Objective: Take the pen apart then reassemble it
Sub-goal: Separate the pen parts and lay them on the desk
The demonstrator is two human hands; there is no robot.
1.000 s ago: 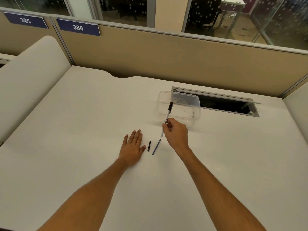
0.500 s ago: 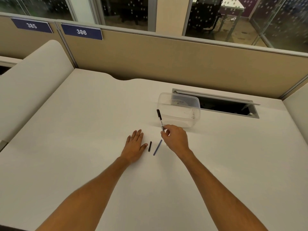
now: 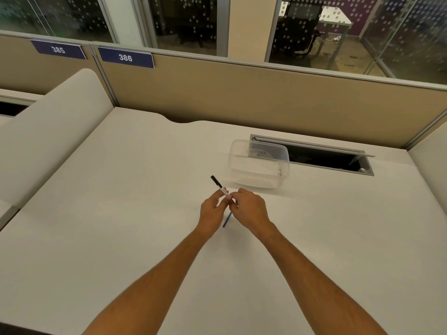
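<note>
Pen barrel [image 3: 220,187] sits pinched between both hands above the tabletop [image 3: 145,213], its long axis slanting up and away to the left, black end free. Left hand [image 3: 212,210] and right hand [image 3: 249,209] close fingertips on its near end, while the thin blue refill [image 3: 227,220] lies on the tabletop just below, nearer the right hand.

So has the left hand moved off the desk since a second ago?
Yes. The left hand has lifted off the desk and gone up and right, toward the clear container, meeting the pen barrel.
</note>
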